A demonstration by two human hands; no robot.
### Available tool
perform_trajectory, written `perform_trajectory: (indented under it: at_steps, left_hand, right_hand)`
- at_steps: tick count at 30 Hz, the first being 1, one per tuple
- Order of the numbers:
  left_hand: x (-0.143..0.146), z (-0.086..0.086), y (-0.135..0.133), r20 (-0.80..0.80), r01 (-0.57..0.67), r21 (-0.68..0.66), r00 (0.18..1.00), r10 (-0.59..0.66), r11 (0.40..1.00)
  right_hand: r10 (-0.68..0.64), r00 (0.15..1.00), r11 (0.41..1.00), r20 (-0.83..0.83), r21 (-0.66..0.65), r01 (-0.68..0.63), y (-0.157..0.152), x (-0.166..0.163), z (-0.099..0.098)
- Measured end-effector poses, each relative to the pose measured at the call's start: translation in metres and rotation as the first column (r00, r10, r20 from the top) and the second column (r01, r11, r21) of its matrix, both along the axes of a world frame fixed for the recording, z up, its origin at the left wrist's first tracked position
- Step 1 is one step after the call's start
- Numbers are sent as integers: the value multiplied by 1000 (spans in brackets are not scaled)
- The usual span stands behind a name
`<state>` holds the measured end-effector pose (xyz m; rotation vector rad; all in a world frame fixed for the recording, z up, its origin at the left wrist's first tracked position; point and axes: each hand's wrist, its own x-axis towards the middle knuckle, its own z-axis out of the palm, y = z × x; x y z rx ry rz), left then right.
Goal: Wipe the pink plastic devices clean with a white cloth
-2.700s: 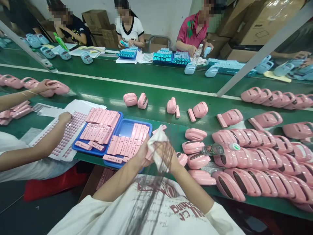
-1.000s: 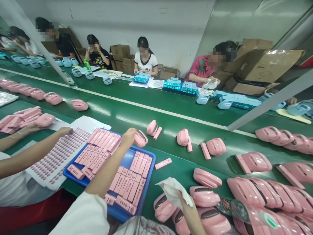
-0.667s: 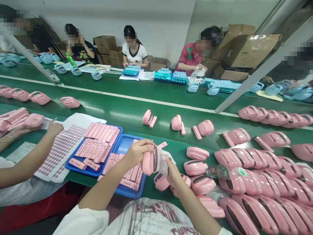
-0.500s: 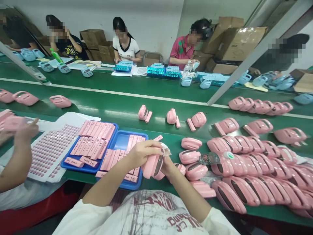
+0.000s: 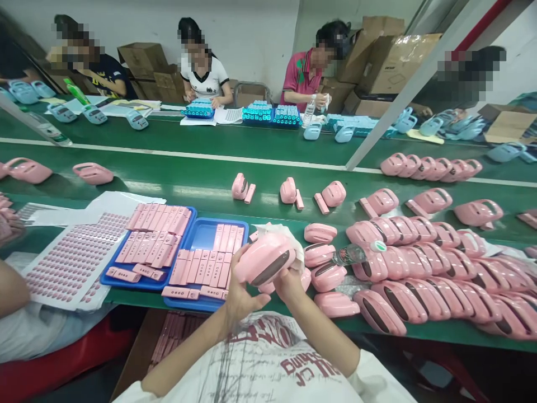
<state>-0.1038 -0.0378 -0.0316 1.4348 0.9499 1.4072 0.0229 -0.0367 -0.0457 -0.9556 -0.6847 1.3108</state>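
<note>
A glossy pink plastic housing (image 5: 262,260) with a dark oval window is held up in front of my chest. My left hand (image 5: 241,296) grips its left end from below, thumb stretched out toward me. At its right end my right hand (image 5: 290,284) is closed, with a white cloth (image 5: 298,253) bunched against the housing's back and side. Most of my right fingers are hidden behind the cloth and housing. Just left of my hands lies a blue tray (image 5: 200,228) of pink button strips (image 5: 195,267). A few pink housings (image 5: 329,275) lie close on the right.
Rows of pink housings (image 5: 419,299) fill the right side, with a plastic bottle (image 5: 351,254) among them. Another blue tray (image 5: 157,284) and sticker sheets (image 5: 79,263) lie left. More housings with strips line the green belt (image 5: 188,190). Co-workers sit opposite; one arm (image 5: 12,291) shows at left.
The housing has turned from upright to lying tilted, its window now facing me. My left hand has shifted from its top to its lower left end. The cloth is more spread out.
</note>
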Motion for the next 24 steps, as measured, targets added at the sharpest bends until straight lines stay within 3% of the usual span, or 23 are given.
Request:
perform_trajectory:
  at_steps: [4, 7, 10, 14, 19, 22, 24]
  left_hand:
    - [-6, 17, 7, -183, 6, 26, 983, -1, 1000]
    - [-16, 34, 22, -292, 203, 128, 943, -159, 971]
    - [-20, 40, 29, -343, 300, 190, 912, -224, 935]
    - [-15, 38, 25, -366, 282, 111, 903, -225, 953]
    - [-7, 34, 21, -207, 238, -81, 946, -250, 968]
    - [-1, 33, 19, -114, 294, -235, 938, -326, 927]
    - [3, 33, 18, -80, 353, -295, 917, -391, 888]
  right_hand:
    - [135, 949, 983, 286, 84, -165, -1, 33, 10]
    - [164, 759, 902, 631, 215, -373, 6, 60, 30]
    - [132, 613, 804, 779, 277, -525, 9, 73, 45]
    - [28, 670, 836, 742, 350, -422, 2, 68, 46]
    - [22, 759, 924, 651, 277, -264, -5, 58, 35]
    - [-111, 786, 959, 608, 274, -76, -3, 55, 30]
    - [-248, 734, 951, 632, 305, 59, -3, 53, 27]
